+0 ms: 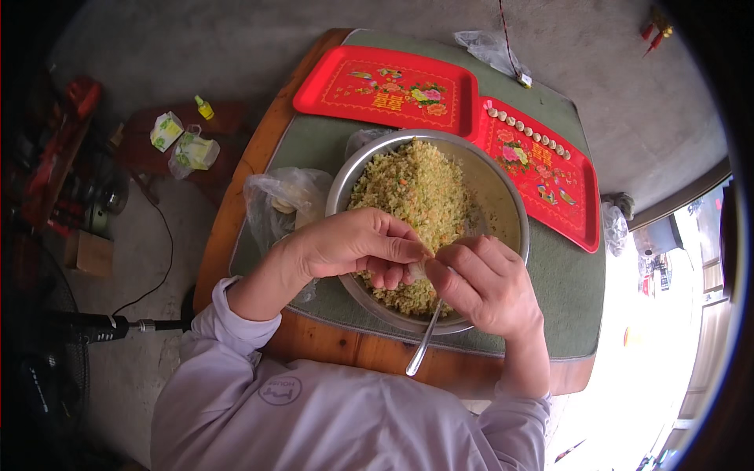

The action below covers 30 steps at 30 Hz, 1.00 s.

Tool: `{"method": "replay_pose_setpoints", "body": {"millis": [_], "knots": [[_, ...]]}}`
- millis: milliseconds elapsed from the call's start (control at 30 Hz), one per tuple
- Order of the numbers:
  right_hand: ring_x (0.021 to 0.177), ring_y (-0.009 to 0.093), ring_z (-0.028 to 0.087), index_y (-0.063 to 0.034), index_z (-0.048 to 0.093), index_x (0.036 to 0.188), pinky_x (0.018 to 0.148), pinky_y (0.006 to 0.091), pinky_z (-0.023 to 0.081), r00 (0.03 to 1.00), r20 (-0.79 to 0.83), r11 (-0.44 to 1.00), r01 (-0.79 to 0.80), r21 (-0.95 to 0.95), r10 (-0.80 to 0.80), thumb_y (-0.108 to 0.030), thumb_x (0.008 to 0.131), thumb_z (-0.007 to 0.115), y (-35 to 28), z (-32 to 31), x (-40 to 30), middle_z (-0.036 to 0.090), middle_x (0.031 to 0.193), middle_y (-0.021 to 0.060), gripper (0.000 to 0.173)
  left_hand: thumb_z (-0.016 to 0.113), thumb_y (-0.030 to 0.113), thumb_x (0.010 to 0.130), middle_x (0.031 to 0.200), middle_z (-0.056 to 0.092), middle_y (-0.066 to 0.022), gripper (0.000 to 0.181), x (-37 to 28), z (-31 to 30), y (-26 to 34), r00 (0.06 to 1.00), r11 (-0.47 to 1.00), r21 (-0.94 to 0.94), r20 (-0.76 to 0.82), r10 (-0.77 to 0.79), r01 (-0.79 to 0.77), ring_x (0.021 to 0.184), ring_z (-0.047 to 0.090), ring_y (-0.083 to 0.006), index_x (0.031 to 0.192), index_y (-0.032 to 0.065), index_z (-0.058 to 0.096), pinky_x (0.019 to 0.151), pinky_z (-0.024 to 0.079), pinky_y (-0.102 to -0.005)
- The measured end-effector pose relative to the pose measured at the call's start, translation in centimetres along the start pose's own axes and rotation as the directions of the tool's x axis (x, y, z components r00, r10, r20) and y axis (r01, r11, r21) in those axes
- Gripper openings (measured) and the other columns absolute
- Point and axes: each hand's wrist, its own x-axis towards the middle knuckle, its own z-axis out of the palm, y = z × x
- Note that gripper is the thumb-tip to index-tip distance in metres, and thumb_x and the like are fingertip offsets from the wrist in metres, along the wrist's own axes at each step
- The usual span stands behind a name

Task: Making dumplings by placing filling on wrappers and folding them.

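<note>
My left hand (371, 244) and my right hand (486, 279) meet above the near part of a large steel bowl (517, 226). Between their fingertips they pinch a small pale dough wrapper (417, 269), mostly covered by the fingers. Chopped greenish filling with orange bits (412, 188) is heaped in the bowl. The handle of a metal spoon (425, 347) sticks out over the near rim, by my right hand. To the left of the bowl, a clear plastic bag (265, 200) holds pale round pieces, perhaps wrappers. A row of several small dumplings (519, 126) lies on the right red tray (568, 203).
Another red tray (330, 76) lies at the table's far side. A plastic bag (486, 50) and a hanging cord with a small block are at the back edge. A stool (138, 126) with packets and a yellow bottle (204, 108) stands left, near a black fan (88, 327).
</note>
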Motion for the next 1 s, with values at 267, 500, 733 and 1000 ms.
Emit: {"method": "replay_pose_setpoints", "body": {"millis": [267,500,733,1000], "knots": [[0.071,0.020,0.055,-0.0081,0.060,0.091,0.061,0.0317,0.048,0.971,-0.081,0.973,-0.217,0.077,0.223,-0.007,0.064,0.071,0.5,0.5,-0.3,0.055,0.082,0.0025,0.029,0.061,0.024,0.095,0.086,0.064,-0.0018,0.029,0.2,1.6,-1.0,0.964,0.958,-0.120,-0.091,0.250,-0.260,0.067,0.061,-0.0081,0.114,0.0022,0.060,0.054,0.047,-0.0203],[0.071,0.021,0.054,-0.0082,0.060,0.090,0.062,0.0328,0.048,0.982,-0.028,0.982,-0.186,0.046,0.187,-0.005,0.066,0.071,0.5,0.4,-0.3,0.056,0.083,0.0038,0.026,0.058,0.021,0.097,0.093,0.065,-0.0021,0.026,0.0,1.4,-1.8,0.958,0.959,-0.062,-0.094,0.271,-0.277,0.074,0.062,-0.0087,0.116,0.0036,0.059,0.060,0.048,-0.0215],[0.078,0.026,0.058,-0.0057,0.059,0.094,0.067,0.0369,0.048,0.929,0.010,0.875,-0.352,0.334,0.370,-0.008,0.077,0.073,0.9,0.0,-0.3,0.059,0.087,0.0068,0.023,0.055,0.019,0.098,0.092,0.065,-0.0034,0.025,0.4,1.3,-2.6,0.939,0.922,-0.177,-0.087,0.332,-0.343,0.076,0.062,-0.0103,0.118,0.0034,0.057,0.062,0.048,-0.0223],[0.081,0.027,0.060,-0.0053,0.057,0.094,0.069,0.0379,0.049,0.906,-0.006,0.837,-0.389,0.385,0.424,-0.011,0.073,0.078,0.4,0.3,-0.3,0.060,0.089,0.0076,0.031,0.054,0.019,0.098,0.101,0.062,-0.0048,0.026,1.3,2.4,-3.0,0.893,0.870,-0.203,-0.111,0.436,-0.450,0.085,0.062,-0.0128,0.119,0.0030,0.055,0.076,0.052,-0.0278]]}}
